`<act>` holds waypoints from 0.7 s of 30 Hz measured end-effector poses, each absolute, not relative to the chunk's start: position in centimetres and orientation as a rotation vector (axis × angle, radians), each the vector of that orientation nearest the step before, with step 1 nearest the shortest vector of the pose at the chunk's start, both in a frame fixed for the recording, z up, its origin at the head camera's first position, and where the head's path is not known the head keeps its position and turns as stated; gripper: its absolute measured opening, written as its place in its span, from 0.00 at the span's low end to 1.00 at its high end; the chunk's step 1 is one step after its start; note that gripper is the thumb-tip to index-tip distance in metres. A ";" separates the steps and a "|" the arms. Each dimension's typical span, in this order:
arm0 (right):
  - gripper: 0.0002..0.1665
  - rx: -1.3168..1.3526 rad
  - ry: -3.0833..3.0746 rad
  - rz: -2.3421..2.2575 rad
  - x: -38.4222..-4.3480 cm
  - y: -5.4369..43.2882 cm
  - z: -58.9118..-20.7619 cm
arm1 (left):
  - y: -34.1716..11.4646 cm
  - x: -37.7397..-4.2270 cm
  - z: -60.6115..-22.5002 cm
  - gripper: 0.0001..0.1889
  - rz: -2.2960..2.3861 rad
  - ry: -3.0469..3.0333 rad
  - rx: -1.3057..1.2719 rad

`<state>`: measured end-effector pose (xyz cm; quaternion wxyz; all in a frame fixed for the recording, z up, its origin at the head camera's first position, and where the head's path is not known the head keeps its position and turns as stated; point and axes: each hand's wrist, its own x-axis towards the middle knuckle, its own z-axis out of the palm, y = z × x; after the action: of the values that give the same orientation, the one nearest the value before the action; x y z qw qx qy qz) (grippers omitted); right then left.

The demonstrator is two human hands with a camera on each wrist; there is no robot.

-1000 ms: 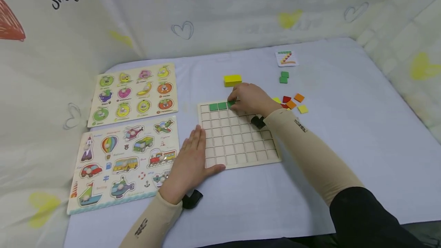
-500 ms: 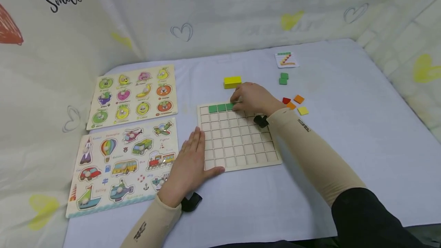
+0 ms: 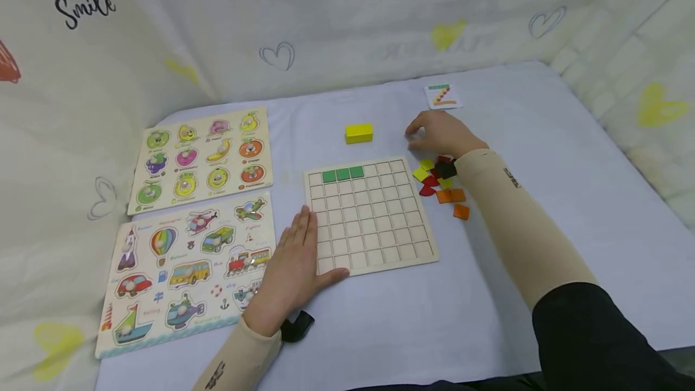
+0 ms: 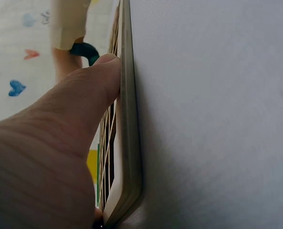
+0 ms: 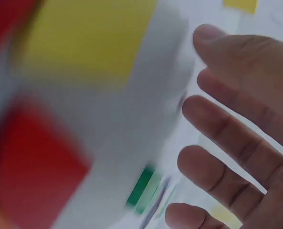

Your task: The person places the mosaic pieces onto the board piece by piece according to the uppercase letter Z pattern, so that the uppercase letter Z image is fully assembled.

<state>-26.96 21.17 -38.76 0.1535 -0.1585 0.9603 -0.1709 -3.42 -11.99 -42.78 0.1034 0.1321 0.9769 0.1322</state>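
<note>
A wooden grid board (image 3: 374, 222) lies mid-table, with 3 green square tiles (image 3: 342, 174) side by side in its top row. My left hand (image 3: 293, 264) rests flat against the board's left side. Its thumb (image 4: 96, 78) presses on the near edge. Off the board's far right corner, my right hand (image 3: 442, 131) hovers with fingers (image 5: 210, 117) apart and nothing between them. Below it lie loose red tiles (image 3: 430, 181), yellow tiles (image 3: 420, 174) and orange tiles (image 3: 458, 195). Green pieces (image 5: 143, 188) show beyond the fingers in the right wrist view; the hand hides them in the head view.
A small card (image 3: 443, 96) with a coloured Z pattern lies at the back. A yellow block (image 3: 359, 133) stands behind the board. On the left are a fruit puzzle board (image 3: 203, 158) and a vehicle puzzle board (image 3: 187, 273). A printed cloth wall (image 3: 347, 23) closes the rear.
My right hand has left the board's top row and moved right, over the loose tiles. The third green tile is now uncovered. My left hand stays at the board.
</note>
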 end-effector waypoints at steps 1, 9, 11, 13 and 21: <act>0.22 -0.459 2.760 -0.480 -27.1 21.7 -38.9 | -12.0 -3.4 -42.8 0.67 0.393 2.881 0.390; 0.23 -0.421 2.788 -0.385 -28.0 24.7 -39.3 | -12.1 -3.2 -43.0 0.67 0.389 2.892 0.396; 0.24 -0.366 2.786 -0.384 -28.0 25.3 -39.3 | -12.1 -3.3 -43.0 0.67 0.386 2.893 0.396; 0.24 -0.305 2.788 -0.384 -28.0 25.7 -39.3 | -12.1 -3.3 -43.1 0.67 0.386 2.895 0.399; 0.26 -0.133 2.787 -0.439 -27.7 26.6 -39.2 | -12.1 -3.4 -43.1 0.67 0.388 2.895 0.399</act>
<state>-27.68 26.62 -39.17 0.1577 -0.0465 0.9744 -0.1536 -3.43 -12.08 -43.06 0.0968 0.1346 0.9774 0.1310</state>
